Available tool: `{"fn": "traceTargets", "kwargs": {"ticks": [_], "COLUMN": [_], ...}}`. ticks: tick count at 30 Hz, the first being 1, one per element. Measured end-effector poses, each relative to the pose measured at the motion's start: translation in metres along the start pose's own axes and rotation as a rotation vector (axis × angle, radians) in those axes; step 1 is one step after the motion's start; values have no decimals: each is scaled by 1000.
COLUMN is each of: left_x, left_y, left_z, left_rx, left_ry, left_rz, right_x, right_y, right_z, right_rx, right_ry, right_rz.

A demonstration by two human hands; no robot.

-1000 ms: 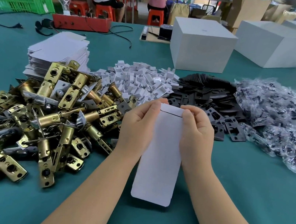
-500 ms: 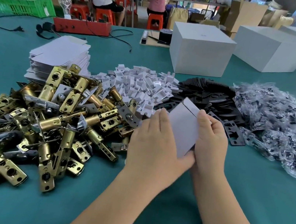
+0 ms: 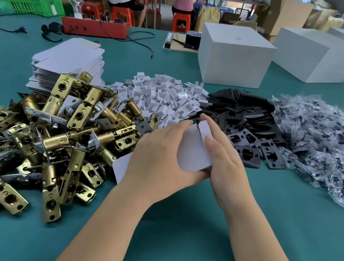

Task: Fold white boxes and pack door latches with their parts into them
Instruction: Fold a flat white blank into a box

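Two hands hold one white box (image 3: pixel 194 154) above the table (image 3: pixel 174 221): left hand (image 3: pixel 160 157) fingers curled around it, right hand (image 3: pixel 222 161) pressing a flap. The thin card looks light and easily creased, so hold it by the edges.

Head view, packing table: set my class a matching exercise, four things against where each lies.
Things:
1. door latches
2. black plates
3. flat box blanks
4. white box

Places:
A. between both hands
B. stacked behind the latches
C. heaped at the left
D. right of the white paper pieces

Pairs: 1-C, 2-D, 3-B, 4-A
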State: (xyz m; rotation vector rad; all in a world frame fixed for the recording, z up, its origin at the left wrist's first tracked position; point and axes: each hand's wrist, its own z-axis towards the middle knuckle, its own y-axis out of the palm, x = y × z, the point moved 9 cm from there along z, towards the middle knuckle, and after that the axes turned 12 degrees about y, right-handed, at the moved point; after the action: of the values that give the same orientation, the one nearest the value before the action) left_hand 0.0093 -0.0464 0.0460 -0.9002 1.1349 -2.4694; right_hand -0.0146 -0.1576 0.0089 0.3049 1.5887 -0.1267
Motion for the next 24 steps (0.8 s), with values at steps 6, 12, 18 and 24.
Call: {"fn": "traceTargets", "kwargs": {"ticks": [6,12,18,24], "left_x": [2,-58,-55,-57], "left_y": [-26,-28,-8,16], "left_z": [-14,-61,-50,-57], "left_rx": [183,434,296,246], "left_ry": [-88,-608,-450,-545], "left_rz": [198,-739,-1238,-1416], "right_x": [2,7,5,8], "right_y": [-19,-36,-27,-18], "right_z": [1,3,6,8], "right_rx": [184,330,241,157], "right_ry": [15,30,10,17], "right_rz": [162,300,182,46]}}
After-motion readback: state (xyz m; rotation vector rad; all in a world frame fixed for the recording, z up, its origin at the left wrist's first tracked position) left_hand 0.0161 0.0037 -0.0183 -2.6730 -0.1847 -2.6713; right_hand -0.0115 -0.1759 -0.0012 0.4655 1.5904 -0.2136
